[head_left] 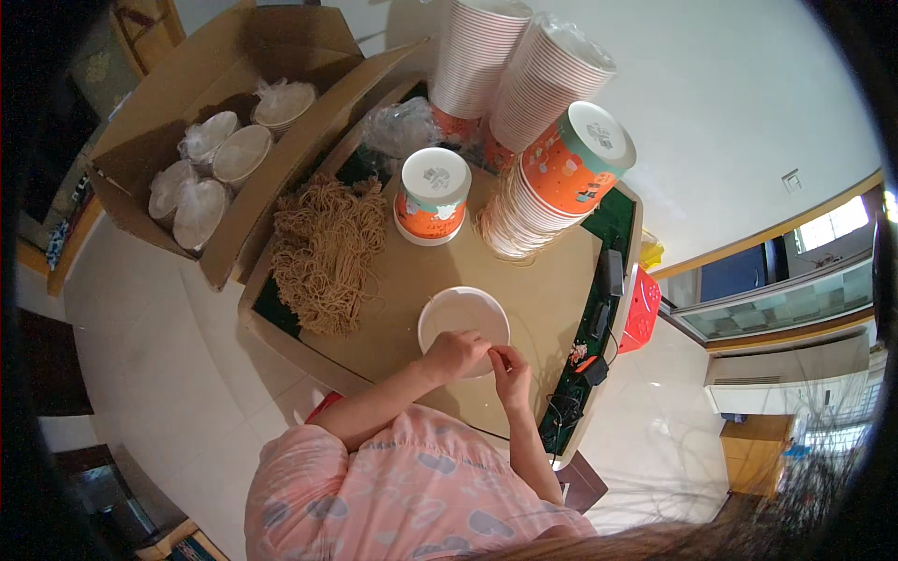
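Observation:
On the brown tabletop right in front of me stands a white paper tub (458, 307), its open mouth facing up. My left hand (456, 354) is over the near side of its rim. My right hand (511, 376) is just to the right, and the fingertips of both meet in a pinch. Whatever lies between them is too small to make out. A heap of tan strings (327, 257) lies to the left. Beyond the white tub, an orange and green paper tub (432, 208) stands upside down. Thin cords hang from a leaning stack of tubs (552, 187).
Tall stacks of paper tubs (479, 51) stand at the back, next to crumpled clear plastic (402, 129). An open cardboard box (271, 187) at the left holds several bagged tubs (241, 154). Cables, black adapters (612, 273) and an orange-black tool (591, 369) line the right edge.

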Demonstrator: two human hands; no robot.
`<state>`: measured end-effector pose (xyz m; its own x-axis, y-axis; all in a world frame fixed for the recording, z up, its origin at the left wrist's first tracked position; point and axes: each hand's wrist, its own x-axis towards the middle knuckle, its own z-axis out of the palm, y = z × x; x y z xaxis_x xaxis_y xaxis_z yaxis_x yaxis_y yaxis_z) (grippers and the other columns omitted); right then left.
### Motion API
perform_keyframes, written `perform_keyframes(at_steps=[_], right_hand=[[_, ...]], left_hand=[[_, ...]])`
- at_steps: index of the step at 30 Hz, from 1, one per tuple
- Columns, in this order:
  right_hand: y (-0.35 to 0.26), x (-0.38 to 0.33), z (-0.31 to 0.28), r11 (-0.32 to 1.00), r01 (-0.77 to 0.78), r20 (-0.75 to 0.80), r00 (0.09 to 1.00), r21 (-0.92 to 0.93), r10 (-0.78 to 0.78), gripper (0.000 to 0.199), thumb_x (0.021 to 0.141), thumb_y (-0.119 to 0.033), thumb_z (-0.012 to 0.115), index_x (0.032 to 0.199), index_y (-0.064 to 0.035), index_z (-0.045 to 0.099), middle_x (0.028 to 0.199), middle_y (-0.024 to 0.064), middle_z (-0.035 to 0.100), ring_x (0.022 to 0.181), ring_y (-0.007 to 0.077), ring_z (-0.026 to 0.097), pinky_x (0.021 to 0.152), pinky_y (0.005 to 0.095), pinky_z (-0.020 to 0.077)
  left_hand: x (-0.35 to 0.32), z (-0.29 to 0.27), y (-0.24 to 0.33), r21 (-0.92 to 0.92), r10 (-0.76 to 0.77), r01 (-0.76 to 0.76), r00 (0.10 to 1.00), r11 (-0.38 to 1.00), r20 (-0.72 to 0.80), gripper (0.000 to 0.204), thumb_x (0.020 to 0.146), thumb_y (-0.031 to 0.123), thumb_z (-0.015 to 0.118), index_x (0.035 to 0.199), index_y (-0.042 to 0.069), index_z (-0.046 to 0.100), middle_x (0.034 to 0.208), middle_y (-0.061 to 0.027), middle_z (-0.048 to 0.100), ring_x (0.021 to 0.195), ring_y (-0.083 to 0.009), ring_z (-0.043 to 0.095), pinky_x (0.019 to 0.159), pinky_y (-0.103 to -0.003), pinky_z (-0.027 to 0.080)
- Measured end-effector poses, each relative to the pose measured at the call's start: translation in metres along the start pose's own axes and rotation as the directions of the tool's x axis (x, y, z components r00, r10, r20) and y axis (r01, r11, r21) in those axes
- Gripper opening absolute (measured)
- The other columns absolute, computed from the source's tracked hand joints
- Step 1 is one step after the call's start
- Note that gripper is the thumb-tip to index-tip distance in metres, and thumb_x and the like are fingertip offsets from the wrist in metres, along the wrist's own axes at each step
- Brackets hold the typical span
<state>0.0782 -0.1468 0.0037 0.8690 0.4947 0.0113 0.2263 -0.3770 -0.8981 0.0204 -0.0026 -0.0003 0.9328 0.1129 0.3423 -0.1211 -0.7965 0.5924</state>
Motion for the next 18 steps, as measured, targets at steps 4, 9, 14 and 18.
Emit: perform_keyframes(at_steps=[4, 9, 14, 18], right_hand=[[0.001, -0.001, 0.0, 0.999, 0.034, 0.005, 0.999, -0.007, -0.034, 0.008, 0.08, -0.005, 0.061, 0.085, 0.0005, 0.063, 0.067, 0.0019, 0.056, 0.058, 0.0064, 0.047, 0.054, 0.0215, 0.0388], [-0.001, -0.001, -0.003, 0.997, 0.021, 0.054, 0.998, -0.068, -0.018, 0.01, 0.082, -0.008, 0.061, 0.088, 0.0002, 0.063, 0.071, 0.0096, 0.058, 0.06, 0.0134, 0.054, 0.057, 0.0257, 0.0433], [0.0, -0.002, -0.001, 0.998, 0.057, 0.025, 0.998, -0.041, -0.056, 0.01, 0.082, -0.007, 0.06, 0.087, 0.0007, 0.063, 0.07, 0.0078, 0.058, 0.059, 0.0119, 0.051, 0.055, 0.0245, 0.0414], [0.0, -0.001, -0.001, 0.997, 0.074, 0.033, 0.997, -0.034, -0.073, 0.01, 0.082, -0.006, 0.059, 0.087, 0.0014, 0.063, 0.07, 0.0062, 0.058, 0.059, 0.0099, 0.049, 0.054, 0.0231, 0.0397]], left_hand=[[-0.001, 0.003, 0.0, -0.119, -0.103, 0.096, 0.993, 0.988, -0.053, 0.005, 0.072, 0.013, 0.057, 0.071, 0.008, 0.055, 0.068, -0.0088, 0.054, 0.064, -0.028, 0.058, 0.054, -0.039, 0.047], [0.002, -0.001, -0.008, -0.148, -0.236, 0.229, 0.971, 0.962, -0.028, 0.006, 0.073, 0.012, 0.057, 0.07, 0.007, 0.055, 0.069, -0.009, 0.055, 0.065, -0.0285, 0.057, 0.056, -0.04, 0.046], [0.003, 0.0, -0.011, -0.273, -0.106, 0.073, 0.989, 0.959, -0.107, 0.006, 0.073, 0.013, 0.058, 0.074, 0.008, 0.06, 0.071, -0.007, 0.058, 0.068, -0.0272, 0.059, 0.058, -0.038, 0.047], [0.002, 0.003, -0.012, -0.225, -0.066, 0.051, 0.996, 0.973, -0.063, 0.007, 0.074, 0.015, 0.059, 0.077, 0.01, 0.063, 0.072, -0.007, 0.058, 0.068, -0.0265, 0.059, 0.059, -0.037, 0.048]])
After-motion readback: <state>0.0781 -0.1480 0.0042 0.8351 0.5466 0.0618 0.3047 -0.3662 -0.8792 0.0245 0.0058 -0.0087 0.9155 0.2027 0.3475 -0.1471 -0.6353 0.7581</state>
